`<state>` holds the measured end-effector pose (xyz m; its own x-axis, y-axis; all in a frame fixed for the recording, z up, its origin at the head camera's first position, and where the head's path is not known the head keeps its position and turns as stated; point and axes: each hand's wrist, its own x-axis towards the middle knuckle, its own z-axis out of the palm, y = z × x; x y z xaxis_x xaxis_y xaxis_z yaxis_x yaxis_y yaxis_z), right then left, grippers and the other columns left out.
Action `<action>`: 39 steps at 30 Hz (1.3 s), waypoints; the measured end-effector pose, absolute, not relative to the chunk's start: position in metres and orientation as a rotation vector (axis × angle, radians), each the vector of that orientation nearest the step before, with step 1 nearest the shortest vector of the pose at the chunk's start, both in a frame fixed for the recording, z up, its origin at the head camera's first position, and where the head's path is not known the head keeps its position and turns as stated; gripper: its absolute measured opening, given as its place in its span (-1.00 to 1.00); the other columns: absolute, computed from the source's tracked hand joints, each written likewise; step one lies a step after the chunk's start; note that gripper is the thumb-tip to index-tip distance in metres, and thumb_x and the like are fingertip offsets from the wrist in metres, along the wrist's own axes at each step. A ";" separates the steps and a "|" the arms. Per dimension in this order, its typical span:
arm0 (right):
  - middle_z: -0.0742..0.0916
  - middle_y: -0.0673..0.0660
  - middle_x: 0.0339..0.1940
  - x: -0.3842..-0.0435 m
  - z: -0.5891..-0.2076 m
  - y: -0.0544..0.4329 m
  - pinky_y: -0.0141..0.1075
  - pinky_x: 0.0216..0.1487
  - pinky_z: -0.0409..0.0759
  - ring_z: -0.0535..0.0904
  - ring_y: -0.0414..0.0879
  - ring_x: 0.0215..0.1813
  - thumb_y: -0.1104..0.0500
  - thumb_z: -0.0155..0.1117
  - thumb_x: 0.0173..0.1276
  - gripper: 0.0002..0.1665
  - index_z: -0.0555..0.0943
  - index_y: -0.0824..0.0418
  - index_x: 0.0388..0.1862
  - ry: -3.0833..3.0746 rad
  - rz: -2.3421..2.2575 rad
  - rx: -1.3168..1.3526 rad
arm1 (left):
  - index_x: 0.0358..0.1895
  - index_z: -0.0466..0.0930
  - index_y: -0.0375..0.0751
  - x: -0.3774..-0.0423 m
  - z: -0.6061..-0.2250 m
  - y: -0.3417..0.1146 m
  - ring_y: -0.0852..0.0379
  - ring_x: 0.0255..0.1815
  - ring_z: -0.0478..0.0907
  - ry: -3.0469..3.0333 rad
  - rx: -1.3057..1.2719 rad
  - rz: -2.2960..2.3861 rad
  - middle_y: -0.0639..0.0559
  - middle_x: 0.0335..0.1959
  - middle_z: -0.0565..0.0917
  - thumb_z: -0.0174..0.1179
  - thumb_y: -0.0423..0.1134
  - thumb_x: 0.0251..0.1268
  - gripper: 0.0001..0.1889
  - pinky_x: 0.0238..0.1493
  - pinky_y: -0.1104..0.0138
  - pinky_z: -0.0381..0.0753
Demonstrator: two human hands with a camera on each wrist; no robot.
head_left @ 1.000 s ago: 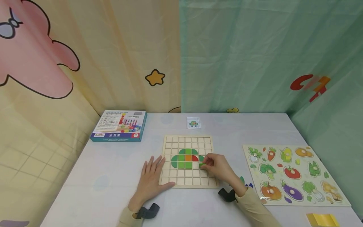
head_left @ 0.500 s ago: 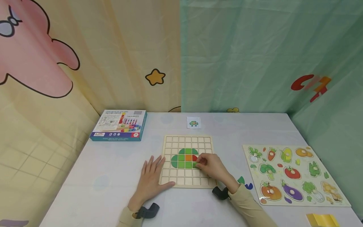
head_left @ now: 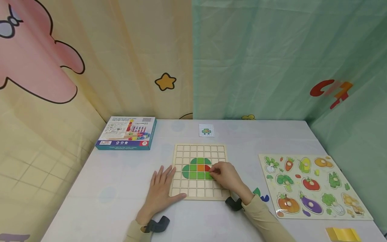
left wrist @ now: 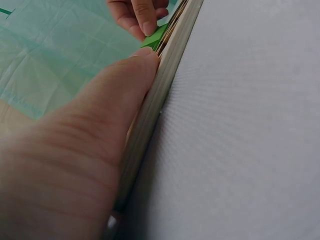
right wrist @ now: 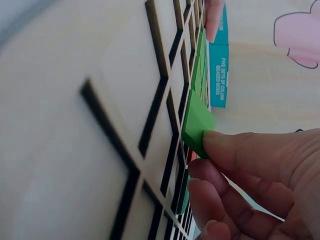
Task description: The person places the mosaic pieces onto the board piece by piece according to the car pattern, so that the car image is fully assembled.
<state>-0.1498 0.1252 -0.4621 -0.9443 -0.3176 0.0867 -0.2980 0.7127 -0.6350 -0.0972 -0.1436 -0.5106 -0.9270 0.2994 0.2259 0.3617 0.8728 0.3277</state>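
A wooden grid board (head_left: pixel 183 194) lies mid-table, with several green tiles (head_left: pixel 193 175), an orange square tile (head_left: pixel 201 168) and a red rounded tile (head_left: pixel 207 168) set in its cells. My left hand (head_left: pixel 162 190) rests on the board's left edge with fingers spread, thumb along the front corner. My right hand (head_left: pixel 226 176) pinches a green square tile (right wrist: pixel 198 124) between thumb and fingers at the cell below the red tile. In the right wrist view this tile sits tilted, partly above the grid. The right hand hides part of the board's right side.
A small pattern card (head_left: pixel 206 130) lies behind the board. A boxed bead set (head_left: pixel 127 133) stands at back left. To the right are a vegetable puzzle board (head_left: pixel 312 187), a green leaf-shaped piece (head_left: pixel 257 192), a blue piece (head_left: pixel 264 198) and a yellow block (head_left: pixel 343 234).
My right hand has moved left with the green square tile, from the board's right side to the cell below the red tile. The left hand stays in place.
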 end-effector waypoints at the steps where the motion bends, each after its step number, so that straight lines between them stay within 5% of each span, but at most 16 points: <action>1: 0.62 -0.11 -0.51 -0.151 -0.462 0.125 -0.35 -0.41 0.49 0.46 -0.25 -0.46 0.27 0.42 0.15 -0.90 0.69 0.12 -0.51 2.881 -1.055 -0.518 | 0.46 0.13 -0.20 -0.097 -0.510 -0.144 -0.22 0.47 -0.13 -2.876 -0.512 -0.551 -0.13 0.45 0.16 0.16 0.44 -0.02 0.07 0.39 -0.08 -0.24; 26: 0.58 -0.14 -0.57 -0.147 -0.459 0.126 -0.34 -0.46 0.44 0.42 -0.24 -0.50 0.19 0.43 0.16 -0.93 0.69 0.14 -0.47 2.878 -0.991 -0.526 | 0.47 0.11 -0.19 -0.097 -0.511 -0.143 -0.20 0.48 -0.16 -2.896 -0.505 -0.577 -0.11 0.46 0.13 0.14 0.46 -0.03 0.08 0.40 -0.06 -0.29; 39: 0.65 -0.12 -0.46 -0.128 -0.448 0.188 -0.37 -0.56 0.43 0.48 -0.24 -0.48 0.18 0.38 0.23 -0.94 0.72 0.13 -0.32 2.964 -1.150 -0.453 | 0.47 0.11 -0.20 -0.098 -0.511 -0.143 -0.20 0.48 -0.16 -2.900 -0.500 -0.573 -0.11 0.46 0.13 0.16 0.45 -0.03 0.08 0.40 -0.06 -0.29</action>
<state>-0.1283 0.1880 -0.4479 -0.9578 -0.2352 0.1650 -0.2849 0.7040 -0.6505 -0.0980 -0.1428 -0.5106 -0.9343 0.2938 0.2018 0.3485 0.8719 0.3440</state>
